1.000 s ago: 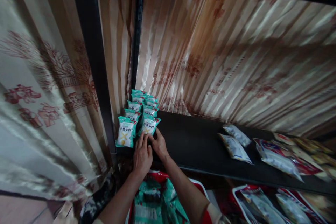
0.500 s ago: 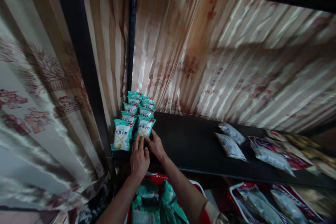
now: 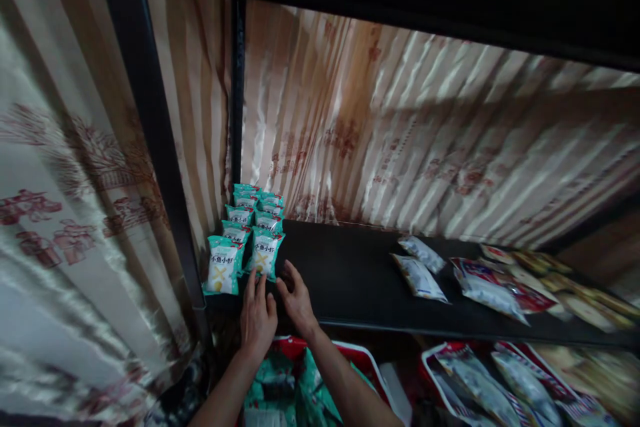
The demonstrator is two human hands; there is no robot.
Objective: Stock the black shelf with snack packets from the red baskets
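Note:
Two rows of small teal-and-white snack bags stand upright at the left end of the black shelf (image 3: 345, 280). At the front of the right row is a snack bag (image 3: 265, 252); my left hand (image 3: 259, 313) has its fingertips at the lower edge of that bag, fingers stretched out. My right hand (image 3: 299, 300) is just right of the same bag, apart from it, with fingers spread and nothing in them. The front bag of the left row (image 3: 222, 265) stands beside the shelf post, untouched.
Below the shelf, a red-and-white basket (image 3: 367, 355) holds more teal bags. Another basket (image 3: 434, 363) with silvery packets is at right. Flat packets (image 3: 419, 277) and red-and-white packets (image 3: 493, 287) lie on the shelf's right. A black post (image 3: 153, 93) rises at left; striped curtains hang behind.
My right hand has come away from the front bag of the right row, and its fingers have spread. My left hand has slid down the bag's front. The view has shifted slightly.

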